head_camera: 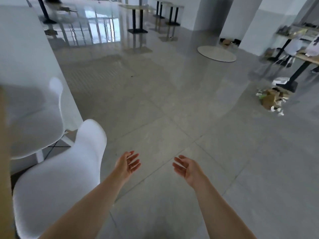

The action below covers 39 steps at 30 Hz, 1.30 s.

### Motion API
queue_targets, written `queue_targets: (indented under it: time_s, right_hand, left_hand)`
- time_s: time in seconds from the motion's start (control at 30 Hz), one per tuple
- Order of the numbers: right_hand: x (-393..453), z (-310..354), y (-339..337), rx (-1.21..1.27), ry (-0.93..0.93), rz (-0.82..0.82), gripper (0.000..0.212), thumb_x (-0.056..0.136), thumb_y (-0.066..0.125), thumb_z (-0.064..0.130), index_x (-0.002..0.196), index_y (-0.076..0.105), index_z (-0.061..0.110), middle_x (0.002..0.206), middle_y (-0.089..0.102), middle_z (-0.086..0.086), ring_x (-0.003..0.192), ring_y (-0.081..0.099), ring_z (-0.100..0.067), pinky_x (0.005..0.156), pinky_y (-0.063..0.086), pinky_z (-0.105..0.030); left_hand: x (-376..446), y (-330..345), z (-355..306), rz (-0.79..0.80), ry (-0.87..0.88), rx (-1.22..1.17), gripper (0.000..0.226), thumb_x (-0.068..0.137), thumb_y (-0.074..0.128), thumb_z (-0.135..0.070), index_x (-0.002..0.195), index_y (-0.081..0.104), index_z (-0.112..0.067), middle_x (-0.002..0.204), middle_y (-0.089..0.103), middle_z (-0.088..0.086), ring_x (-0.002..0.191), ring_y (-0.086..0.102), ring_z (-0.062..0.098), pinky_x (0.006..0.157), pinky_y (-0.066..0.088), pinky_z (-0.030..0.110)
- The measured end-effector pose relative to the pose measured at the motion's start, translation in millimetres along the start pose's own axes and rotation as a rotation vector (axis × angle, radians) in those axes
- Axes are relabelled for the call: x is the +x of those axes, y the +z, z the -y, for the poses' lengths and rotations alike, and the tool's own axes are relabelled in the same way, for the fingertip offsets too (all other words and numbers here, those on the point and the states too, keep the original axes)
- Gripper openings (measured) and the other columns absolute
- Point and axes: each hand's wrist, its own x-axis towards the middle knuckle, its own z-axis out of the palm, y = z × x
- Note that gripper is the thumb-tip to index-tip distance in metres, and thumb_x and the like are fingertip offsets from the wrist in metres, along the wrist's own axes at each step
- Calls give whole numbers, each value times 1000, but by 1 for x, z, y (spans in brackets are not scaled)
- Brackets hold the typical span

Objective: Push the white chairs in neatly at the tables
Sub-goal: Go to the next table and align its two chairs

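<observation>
Two white chairs stand at the left. The nearer chair [57,178] has its backrest toward me, and the farther chair [34,125] sits behind it. Both are beside a wooden table edge [4,152] at the far left border. My left hand [127,163] hovers over the grey floor just right of the nearer chair's backrest, palm inward, fingers relaxed, touching nothing. My right hand [187,168] mirrors it further right, also empty with loose fingers. The view is blurred by motion.
A white wall or pillar [31,57] rises behind the chairs. Black-legged tables [138,19] stand far back, a round disc [216,53] lies on the floor, and a table with clutter and scraps [271,99] sits at the right. Wide tiled floor lies ahead.
</observation>
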Motion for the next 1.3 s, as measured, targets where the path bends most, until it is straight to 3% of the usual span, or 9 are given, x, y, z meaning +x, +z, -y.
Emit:
queue_targets:
  time_s: [0.07, 0.2, 0.37, 0.43, 0.5, 0.63, 0.73, 1.0, 1.3]
  right_hand:
    - [36, 34, 5, -24, 3, 33, 18, 94, 39, 2, 97, 56, 9, 81, 73, -9, 54, 72, -21, 48, 57, -28]
    - [108, 101, 21, -146, 34, 127, 18, 95, 38, 4, 96, 55, 9, 94, 67, -10, 55, 72, -19, 49, 57, -27]
    - [184, 183, 61, -293, 92, 216, 20, 95, 37, 2, 90, 55, 9, 83, 69, -10, 49, 70, -20, 45, 56, -26]
    - [207, 203, 84, -337, 106, 228, 20, 95, 37, 2, 89, 55, 10, 69, 73, -7, 47, 69, -19, 43, 55, -26]
    - [231, 210, 113, -422, 147, 269, 20, 95, 38, 2, 89, 55, 10, 58, 72, -2, 46, 69, -19, 42, 55, -26]
    - [287, 213, 192, -527, 192, 410, 19, 95, 39, 3, 90, 55, 12, 59, 73, -1, 48, 70, -19, 45, 56, -25]
    - [323, 213, 254, -590, 238, 473, 21, 95, 37, 2, 90, 55, 12, 59, 73, -2, 47, 70, -19, 43, 55, -25]
    - [401, 225, 382, -773, 314, 601, 21, 94, 38, 3, 92, 58, 11, 61, 74, -2, 49, 70, -20, 43, 55, -26]
    - [476, 222, 527, -1051, 448, 897, 19, 94, 40, 2, 98, 57, 10, 64, 74, -3, 51, 70, -21, 44, 56, -26]
  left_hand:
    - [25, 25, -12, -24, 34, -47, 21, 97, 38, -19, 90, 57, -13, 94, 62, 6, 79, 56, 23, 66, 48, 36]
    - [71, 65, -24, -118, 76, -202, 23, 97, 37, -21, 90, 57, -12, 94, 62, 6, 79, 56, 23, 65, 48, 36]
    - [112, 110, -42, -209, 132, -362, 25, 97, 37, -22, 91, 59, -13, 95, 62, 6, 79, 56, 22, 66, 48, 35]
    - [118, 117, -54, -245, 153, -412, 24, 97, 38, -21, 91, 59, -13, 95, 62, 6, 80, 56, 23, 67, 48, 35]
    - [131, 115, -68, -307, 187, -482, 23, 97, 39, -20, 91, 59, -12, 94, 62, 7, 79, 57, 23, 68, 49, 35]
    - [164, 101, -107, -409, 274, -608, 20, 96, 41, -19, 87, 58, -12, 90, 62, 6, 76, 57, 22, 69, 50, 36]
    - [193, 88, -138, -461, 276, -695, 18, 94, 41, -17, 84, 55, -13, 76, 61, 3, 61, 54, 18, 58, 51, 33]
    - [240, 80, -205, -623, 367, -900, 14, 93, 44, -18, 91, 56, -13, 83, 61, 5, 65, 53, 19, 61, 49, 33]
    - [293, 87, -245, -882, 526, -1199, 15, 92, 42, -19, 90, 55, -12, 92, 62, 5, 72, 55, 21, 63, 48, 34]
